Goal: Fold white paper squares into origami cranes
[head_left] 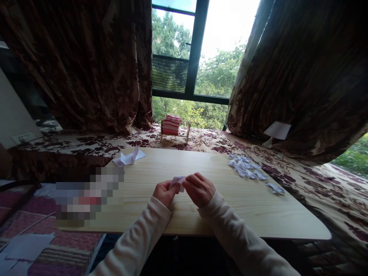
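left hand (166,193) and right hand (200,189) had fingers clamped on paper (178,179); folded pieces (246,168) lay rightward on the worktop (138,214), a lamp (277,130) beyond.

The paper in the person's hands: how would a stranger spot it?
Find the pale wood-grain table before the window. Near its middle, the left hand and right hand hold a small white paper. Unlike the folded papers heaped to the right, this one is held.
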`<action>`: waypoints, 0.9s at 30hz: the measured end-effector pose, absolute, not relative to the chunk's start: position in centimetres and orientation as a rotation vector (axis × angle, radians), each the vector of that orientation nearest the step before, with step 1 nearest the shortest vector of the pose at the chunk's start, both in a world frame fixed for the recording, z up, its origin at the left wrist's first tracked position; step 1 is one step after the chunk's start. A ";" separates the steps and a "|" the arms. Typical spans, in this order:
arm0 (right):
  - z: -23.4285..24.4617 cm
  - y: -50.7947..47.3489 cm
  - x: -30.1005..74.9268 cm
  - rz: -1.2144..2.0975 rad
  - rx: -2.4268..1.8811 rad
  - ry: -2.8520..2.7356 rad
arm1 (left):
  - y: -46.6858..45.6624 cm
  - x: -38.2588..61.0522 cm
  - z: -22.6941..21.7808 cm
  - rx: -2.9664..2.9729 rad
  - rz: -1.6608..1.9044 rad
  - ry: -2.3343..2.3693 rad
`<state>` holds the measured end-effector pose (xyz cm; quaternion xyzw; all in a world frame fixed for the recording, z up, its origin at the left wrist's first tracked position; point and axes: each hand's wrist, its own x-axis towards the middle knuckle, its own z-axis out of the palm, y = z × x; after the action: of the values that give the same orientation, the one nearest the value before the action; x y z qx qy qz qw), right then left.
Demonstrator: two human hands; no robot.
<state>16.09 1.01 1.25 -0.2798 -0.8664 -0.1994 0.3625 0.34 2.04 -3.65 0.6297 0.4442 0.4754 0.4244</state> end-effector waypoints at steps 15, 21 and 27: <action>1.0 1.1 16.3 -0.512 -0.713 -2.282 | 1.6 0.4 -3.0 1.563 1.174 1.140; 0.8 1.2 16.5 -0.364 -0.727 -2.265 | 1.5 0.8 -2.6 1.520 1.188 1.197; 0.1 0.9 16.3 -0.026 -0.932 -1.995 | 1.3 0.8 -2.4 1.454 1.283 1.241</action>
<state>16.29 0.93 0.12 -0.3774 -0.8079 -0.0106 0.4525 0.77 1.27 -2.36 0.5769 0.4922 0.5089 0.4074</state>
